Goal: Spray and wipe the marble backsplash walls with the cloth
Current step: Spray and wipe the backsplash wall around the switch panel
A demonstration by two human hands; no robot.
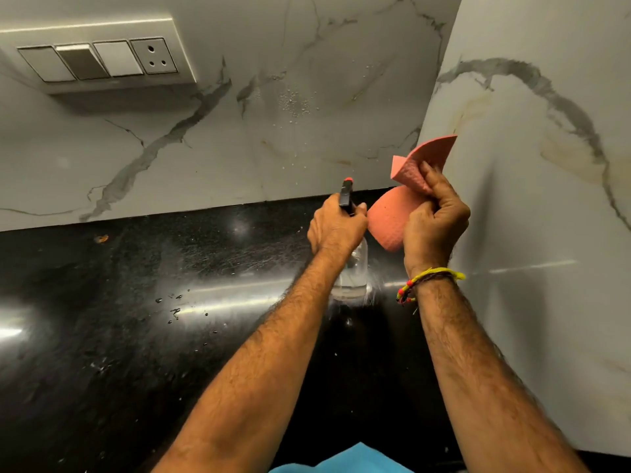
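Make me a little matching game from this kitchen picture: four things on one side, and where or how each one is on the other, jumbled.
Things:
1. cloth
2. spray bottle
3. switch panel
4. droplets

States:
A. mounted upper left on the back wall
B. beaded on the marble, unwiped
C. gripped in the left hand
D. bunched in the right hand

Pairs: 1-D, 2-C, 3-A, 4-B
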